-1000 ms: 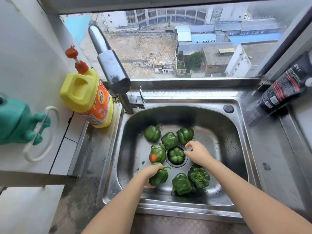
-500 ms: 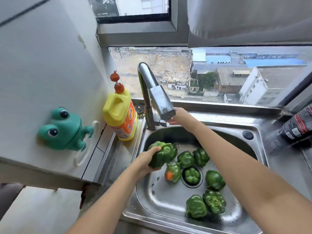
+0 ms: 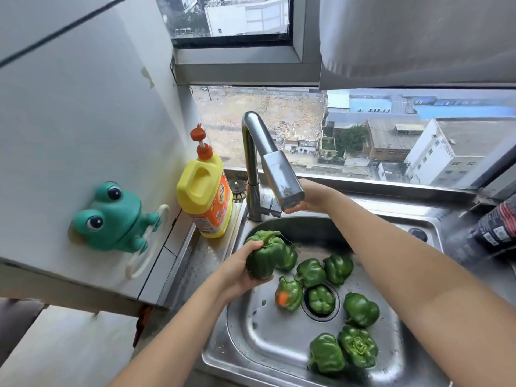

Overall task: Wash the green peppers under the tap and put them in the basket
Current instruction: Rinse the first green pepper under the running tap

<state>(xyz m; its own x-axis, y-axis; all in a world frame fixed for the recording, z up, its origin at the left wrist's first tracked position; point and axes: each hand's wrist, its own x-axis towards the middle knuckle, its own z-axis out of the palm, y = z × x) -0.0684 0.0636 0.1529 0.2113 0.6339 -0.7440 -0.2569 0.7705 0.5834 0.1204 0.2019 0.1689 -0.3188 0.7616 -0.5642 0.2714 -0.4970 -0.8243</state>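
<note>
Several green peppers (image 3: 360, 308) lie on the floor of the steel sink (image 3: 265, 331); one rests on the drain (image 3: 321, 298) and one shows an orange patch (image 3: 287, 293). My left hand (image 3: 237, 272) holds a green pepper (image 3: 265, 255) above the sink's left side, below and left of the tap's spout (image 3: 279, 169). My right hand (image 3: 312, 195) reaches behind the spout head, fingers curled at the tap handle (image 3: 270, 205) and partly hidden. No water is visible. No basket is in view.
A yellow detergent bottle (image 3: 203, 196) stands at the sink's left corner by the tap. A green frog holder (image 3: 111, 216) sticks to the left wall. A dark packet (image 3: 497, 227) lies on the right counter. A window ledge (image 3: 363, 182) runs behind the sink.
My left hand lifted a pepper from the sink floor up toward the spout. My right hand left the drain area and went to the tap handle. The view tilted upward.
</note>
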